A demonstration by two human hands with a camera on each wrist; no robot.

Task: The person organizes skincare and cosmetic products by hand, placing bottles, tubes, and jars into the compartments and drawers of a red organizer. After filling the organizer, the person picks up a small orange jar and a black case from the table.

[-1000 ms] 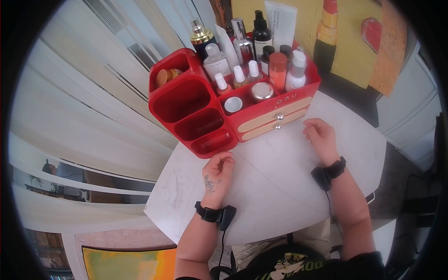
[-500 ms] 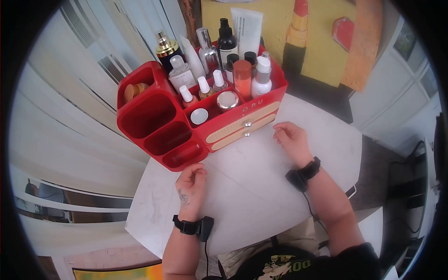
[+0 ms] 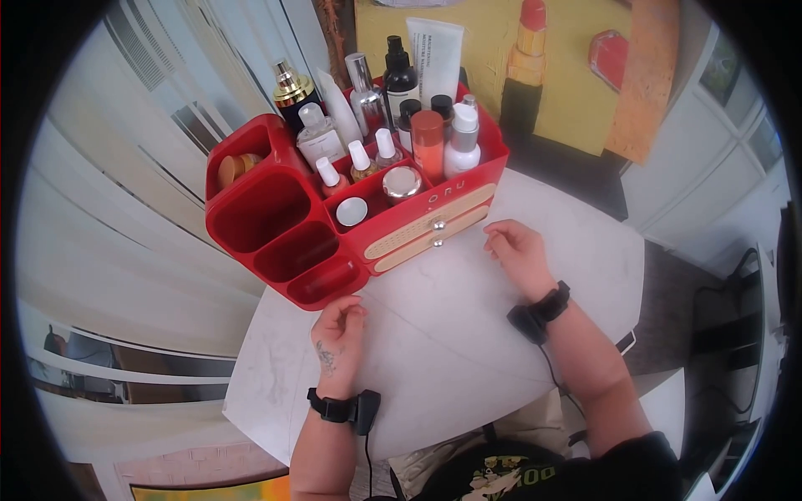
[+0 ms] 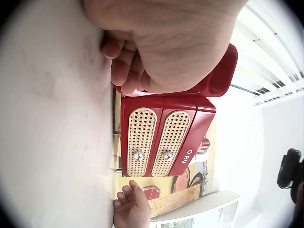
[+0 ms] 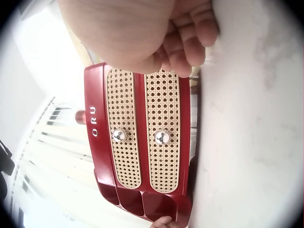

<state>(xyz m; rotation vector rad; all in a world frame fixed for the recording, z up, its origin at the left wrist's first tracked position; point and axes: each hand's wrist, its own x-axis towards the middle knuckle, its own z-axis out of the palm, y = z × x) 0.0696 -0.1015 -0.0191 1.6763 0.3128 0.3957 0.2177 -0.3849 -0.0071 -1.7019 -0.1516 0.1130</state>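
Note:
A red cosmetics organizer (image 3: 294, 163) stands on the white table, its two woven-front drawers (image 5: 164, 109) pushed in, each with a silver knob (image 5: 162, 137). Near its front left corner, my left hand (image 3: 337, 341) rests with fingers loosely curled, holding nothing. My right hand (image 3: 522, 259) lies off the organizer's right front end, also loosely curled around nothing. Upper compartments hold small white-capped bottles (image 3: 361, 160), a silver-lidded jar (image 3: 402, 184), a white-topped round container (image 3: 352, 211), an orange bottle (image 3: 428, 149) and a white pump bottle (image 3: 462, 144).
Behind these stand a gold-capped dark bottle (image 3: 292, 88), a black bottle (image 3: 400, 79) and a white tube (image 3: 436, 58). Pale vertical blinds (image 3: 134, 225) hang at the left. A yellow panel with a painted lipstick (image 3: 528, 50) is behind the table (image 3: 434, 351).
The head view has turned, so the organizer and both hands appear further left and slightly lower. Both hands keep much the same place beside the organizer.

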